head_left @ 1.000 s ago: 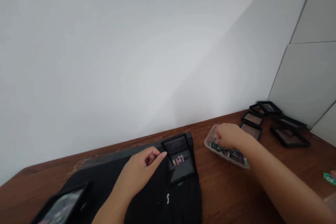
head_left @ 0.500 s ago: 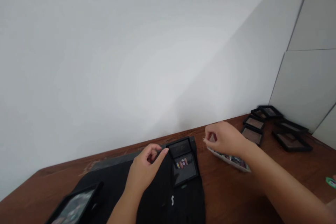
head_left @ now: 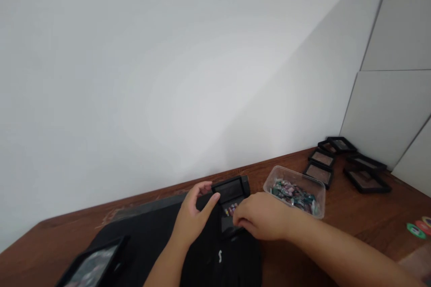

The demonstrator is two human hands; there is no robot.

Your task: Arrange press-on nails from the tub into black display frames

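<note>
Wood grain, clear plastic and matt black on my feed.
I see a brown, wood-grained worktop, scuffed rough at its left; the black sheet looks matt, like cloth. The tub is smooth, see-through plastic, the small pieces inside glossy. The open case looks black plastic; the wall smooth, matt.

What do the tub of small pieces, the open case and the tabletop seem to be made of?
Tub: probably thin, glossy plastic; its walls are see-through.
Open case: likely black plastic, with a slight sheen on its lid panel.
Tabletop: wood or wood-look laminate; reddish brown with darker streaks.
</note>
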